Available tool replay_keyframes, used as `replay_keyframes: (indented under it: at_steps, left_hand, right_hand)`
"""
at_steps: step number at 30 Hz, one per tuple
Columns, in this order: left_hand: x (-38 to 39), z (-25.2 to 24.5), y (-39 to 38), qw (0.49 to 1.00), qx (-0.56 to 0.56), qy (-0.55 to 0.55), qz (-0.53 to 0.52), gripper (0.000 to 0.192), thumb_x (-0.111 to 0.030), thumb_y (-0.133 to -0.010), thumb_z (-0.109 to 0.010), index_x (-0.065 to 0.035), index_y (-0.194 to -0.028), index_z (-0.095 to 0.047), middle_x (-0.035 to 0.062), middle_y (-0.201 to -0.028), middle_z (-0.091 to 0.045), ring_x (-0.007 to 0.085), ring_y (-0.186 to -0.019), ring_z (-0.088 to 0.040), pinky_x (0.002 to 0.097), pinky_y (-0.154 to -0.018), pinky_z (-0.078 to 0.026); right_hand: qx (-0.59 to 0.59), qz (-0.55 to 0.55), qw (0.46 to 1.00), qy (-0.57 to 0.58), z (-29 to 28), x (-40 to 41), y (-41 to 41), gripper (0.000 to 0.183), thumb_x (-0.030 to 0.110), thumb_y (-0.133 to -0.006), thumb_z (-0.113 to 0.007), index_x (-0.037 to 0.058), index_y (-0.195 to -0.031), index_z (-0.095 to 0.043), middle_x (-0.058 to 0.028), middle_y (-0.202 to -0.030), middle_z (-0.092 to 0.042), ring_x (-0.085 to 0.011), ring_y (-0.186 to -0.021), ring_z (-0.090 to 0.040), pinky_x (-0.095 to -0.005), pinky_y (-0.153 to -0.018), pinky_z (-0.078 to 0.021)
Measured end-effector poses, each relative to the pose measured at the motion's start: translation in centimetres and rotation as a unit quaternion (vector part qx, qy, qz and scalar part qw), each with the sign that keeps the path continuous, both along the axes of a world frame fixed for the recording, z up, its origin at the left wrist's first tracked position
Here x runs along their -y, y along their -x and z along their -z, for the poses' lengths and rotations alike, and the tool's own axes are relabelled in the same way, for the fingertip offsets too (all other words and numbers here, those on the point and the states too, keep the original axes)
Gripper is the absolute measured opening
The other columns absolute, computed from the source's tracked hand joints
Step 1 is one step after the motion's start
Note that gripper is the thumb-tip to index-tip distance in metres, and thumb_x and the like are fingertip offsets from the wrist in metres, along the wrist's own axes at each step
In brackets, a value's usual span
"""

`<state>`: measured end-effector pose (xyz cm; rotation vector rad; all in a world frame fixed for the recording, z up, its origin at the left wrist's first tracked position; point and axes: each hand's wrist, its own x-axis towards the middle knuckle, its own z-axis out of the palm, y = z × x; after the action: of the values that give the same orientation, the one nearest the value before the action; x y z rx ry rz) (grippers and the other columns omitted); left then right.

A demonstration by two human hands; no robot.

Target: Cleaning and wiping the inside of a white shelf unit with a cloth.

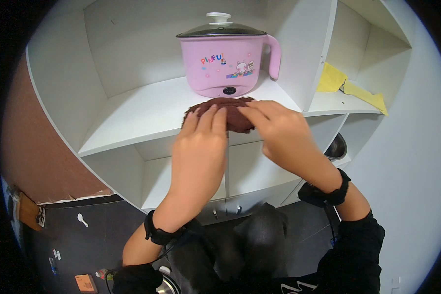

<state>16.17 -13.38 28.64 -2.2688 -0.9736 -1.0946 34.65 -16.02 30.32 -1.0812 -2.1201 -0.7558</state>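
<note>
A dark brown cloth [239, 119], bunched up, lies at the front edge of the white shelf [147, 110]. My left hand [202, 147] has its fingers over the cloth's left part, its thumb hidden from view. From the right, my right hand [283, 132] grips the other side of the cloth with its fingertips. Just behind the cloth stands a pink electric cooking pot [220, 66] with cartoon prints, its handle to the right. A dark glass lid [222, 30] with a white knob covers the pot.
Yellow cloths [364, 93] lie in the right compartment, one hanging over its edge. A metal bowl [337, 147] sits in a lower compartment. On the dark floor are a white spoon [82, 219], an orange box [85, 283], a bottle [103, 274] and a shiny metal vessel [168, 286].
</note>
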Motion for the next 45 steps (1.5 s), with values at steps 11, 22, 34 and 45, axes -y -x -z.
replay_keyframes:
  at_steps: [11, 22, 34, 45]
  left_hand:
    - [-2.2, -0.8, -6.3, 0.993, -0.03, 0.056, 0.099, 0.032, 0.006, -0.071, -0.059, 0.0069, -0.103, -0.057, 0.022, -0.099, -0.065, 0.0363, -0.09, -0.064, 0.0434, -0.076, -0.054]
    - [-2.0, -0.9, -6.8, 0.994, -0.047, 0.051, 0.088, 0.024, 0.005, -0.072, -0.06, 0.0074, -0.095, -0.057, 0.0221, -0.091, -0.065, 0.036, -0.085, -0.065, 0.0422, -0.072, -0.055]
    - [-1.5, -0.9, -7.8, 0.99, -0.068, 0.039, 0.118, 0.022, 0.003, -0.072, -0.06, 0.0075, -0.094, -0.059, 0.0237, -0.1, -0.066, 0.0362, -0.091, -0.066, 0.0415, -0.074, -0.056]
    - [-2.3, -1.2, -7.7, 0.988, -0.075, 0.062, 0.116, 0.017, 0.004, -0.074, -0.06, 0.0068, -0.09, -0.058, 0.0238, -0.094, -0.067, 0.0353, -0.085, -0.068, 0.0406, -0.073, -0.056]
  right_hand:
    - [0.006, 0.129, 0.992, -0.012, -0.4, 0.6, -3.3, 0.02, -0.003, -0.067, -0.061, 0.0, -0.086, -0.06, -0.0162, -0.088, -0.064, -0.0328, -0.083, -0.062, -0.0431, -0.067, -0.051]
    - [0.022, 0.151, 0.987, 0.053, -1.1, 0.9, -4.3, 0.026, -0.006, -0.067, -0.058, -0.0042, -0.092, -0.063, -0.0187, -0.088, -0.065, -0.0393, -0.083, -0.062, -0.0469, -0.072, -0.0495]
    - [0.06, 0.091, 0.994, -0.01, -1.1, 1.7, -4.9, 0.015, -0.003, -0.067, -0.058, 0.0004, -0.081, -0.055, -0.0152, -0.075, -0.058, -0.0353, -0.074, -0.059, -0.0443, -0.062, -0.0471]
    - [0.07, 0.151, 0.985, 0.036, -0.9, 0.4, -4.5, 0.006, 0.001, -0.07, -0.059, 0.0012, -0.076, -0.058, -0.0155, -0.074, -0.06, -0.035, -0.075, -0.06, -0.0447, -0.062, -0.0487]
